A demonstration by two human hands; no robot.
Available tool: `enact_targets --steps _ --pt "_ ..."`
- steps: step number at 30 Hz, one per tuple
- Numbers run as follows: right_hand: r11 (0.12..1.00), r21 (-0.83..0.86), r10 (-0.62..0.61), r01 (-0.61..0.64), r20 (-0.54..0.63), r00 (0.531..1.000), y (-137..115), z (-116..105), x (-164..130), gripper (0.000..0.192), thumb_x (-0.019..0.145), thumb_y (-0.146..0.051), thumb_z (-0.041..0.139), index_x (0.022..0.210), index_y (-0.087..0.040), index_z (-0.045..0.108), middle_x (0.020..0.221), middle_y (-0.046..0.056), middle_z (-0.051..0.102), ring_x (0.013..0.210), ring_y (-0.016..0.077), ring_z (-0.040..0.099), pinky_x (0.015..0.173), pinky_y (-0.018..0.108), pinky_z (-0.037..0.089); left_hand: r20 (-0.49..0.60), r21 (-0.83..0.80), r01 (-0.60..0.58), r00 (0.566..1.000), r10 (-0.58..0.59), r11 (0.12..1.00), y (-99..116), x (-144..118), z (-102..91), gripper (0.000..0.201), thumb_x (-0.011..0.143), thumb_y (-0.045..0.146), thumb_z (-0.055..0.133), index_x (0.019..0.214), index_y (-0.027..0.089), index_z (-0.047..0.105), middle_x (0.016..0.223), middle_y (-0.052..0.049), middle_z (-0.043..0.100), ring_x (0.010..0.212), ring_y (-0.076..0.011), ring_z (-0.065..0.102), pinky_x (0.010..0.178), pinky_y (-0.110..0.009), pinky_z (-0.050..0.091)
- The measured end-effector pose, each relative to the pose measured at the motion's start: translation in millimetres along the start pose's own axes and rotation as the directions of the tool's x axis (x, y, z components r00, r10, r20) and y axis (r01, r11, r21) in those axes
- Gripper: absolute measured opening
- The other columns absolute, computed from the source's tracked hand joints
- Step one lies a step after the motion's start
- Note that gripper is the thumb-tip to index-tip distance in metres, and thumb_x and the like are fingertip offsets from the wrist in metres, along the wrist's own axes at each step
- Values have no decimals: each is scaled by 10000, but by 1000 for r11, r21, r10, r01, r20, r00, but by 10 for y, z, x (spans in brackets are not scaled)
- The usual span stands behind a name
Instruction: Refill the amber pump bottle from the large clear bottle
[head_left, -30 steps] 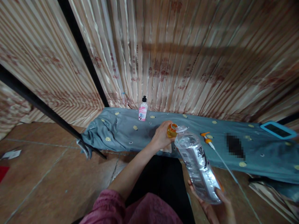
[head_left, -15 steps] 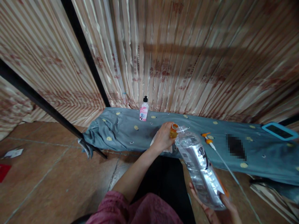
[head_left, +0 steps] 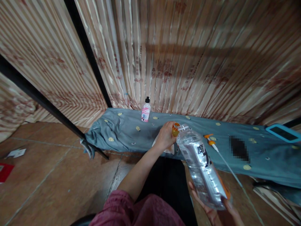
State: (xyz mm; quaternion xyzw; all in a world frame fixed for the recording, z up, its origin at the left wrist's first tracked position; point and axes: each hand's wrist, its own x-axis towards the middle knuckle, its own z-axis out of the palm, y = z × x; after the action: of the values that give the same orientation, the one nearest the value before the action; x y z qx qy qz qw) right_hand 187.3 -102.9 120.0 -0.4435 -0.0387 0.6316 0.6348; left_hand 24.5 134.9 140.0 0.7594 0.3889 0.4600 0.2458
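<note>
My left hand [head_left: 165, 137] is closed around a small amber bottle [head_left: 175, 129] with a round open mouth, low over the bench. White cloth or tissue [head_left: 170, 149] shows beneath that hand. A large clear plastic bottle [head_left: 198, 166] with a silver label lies tilted in my right hand [head_left: 231, 211], which grips it near its base. The neck of the clear bottle points up and left, close beside the amber bottle's mouth; I cannot tell whether they touch. Right of them, an orange pump head [head_left: 210, 139] with a long pale tube rests on the cloth.
A grey-blue patterned cloth [head_left: 124, 133] covers the bench. On it stand a pink-labelled bottle with a black cap [head_left: 145, 112] and, far right, a blue-framed device [head_left: 283, 133]. Black poles [head_left: 88, 50] rise at left before a striped curtain [head_left: 164, 40]. Red packaging [head_left: 6, 172] lies on the floor.
The clear bottle's neck has shifted slightly up relative to the amber bottle. Both hands keep their holds, and the whole view has moved a little.
</note>
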Motion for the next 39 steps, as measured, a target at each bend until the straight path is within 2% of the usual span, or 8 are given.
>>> enact_targets --steps 13,20,24,32,34,36,38,39 --pt "1000 -10 16 -15 115 993 55 -113 -23 890 694 -439 835 1461 -302 403 1356 196 649 1216 397 619 1033 511 497 -5 -6 51 999 -51 999 60 28 -61 287 765 266 758 995 182 607 1050 -86 687 1026 -247 648 947 -382 526" --pt "996 -61 -66 70 73 995 26 177 -138 747 614 -530 883 1267 -303 600 1170 110 770 1069 389 704 835 377 628 -23 -7 46 999 -46 999 32 39 -48 297 759 282 771 995 184 619 1045 -85 694 1007 -243 656 938 -374 532" --pt "987 -86 -127 136 112 986 14 308 -181 817 634 -555 860 1365 -372 545 1064 23 806 944 337 756 775 323 642 -24 -18 39 999 -40 999 18 35 -37 311 759 306 774 999 181 622 1049 -90 692 1010 -245 656 934 -374 534" --pt "992 -89 -85 90 54 995 6 219 -181 697 620 -556 867 1239 -336 635 1174 54 775 1038 367 723 796 344 631 -42 -11 53 998 -53 999 16 29 -28 325 764 308 771 1023 185 619 1046 -86 695 1022 -248 656 928 -375 536" --pt "989 -116 -81 88 63 995 10 200 -180 714 617 -581 857 1252 -355 621 1176 46 774 1066 378 712 943 458 569 -39 -11 46 998 -46 999 13 27 -28 325 770 311 768 1028 184 618 1053 -88 693 1026 -246 657 932 -373 536" --pt "989 -119 -85 90 41 996 16 200 -180 755 615 -599 850 1281 -348 597 1184 56 770 1074 398 704 1148 618 318 -41 -11 39 998 -40 999 9 26 -27 326 774 308 764 1035 181 615 1063 -91 692 1030 -245 656 938 -374 534" --pt "992 -92 -85 85 8 996 21 214 -183 793 601 -598 861 1290 -316 589 1192 84 764 1049 415 709 1201 661 35 -44 -5 40 998 -40 999 6 27 -27 316 782 296 753 1038 175 613 1065 -96 692 1033 -246 656 941 -376 532" --pt "994 -74 -81 81 2 997 23 224 -185 802 591 -588 871 1290 -312 588 1197 88 761 1036 419 712 1198 658 -18 -45 -2 41 998 -41 999 5 28 -27 313 785 290 749 1040 171 611 1066 -99 693 1034 -247 656 942 -378 531"
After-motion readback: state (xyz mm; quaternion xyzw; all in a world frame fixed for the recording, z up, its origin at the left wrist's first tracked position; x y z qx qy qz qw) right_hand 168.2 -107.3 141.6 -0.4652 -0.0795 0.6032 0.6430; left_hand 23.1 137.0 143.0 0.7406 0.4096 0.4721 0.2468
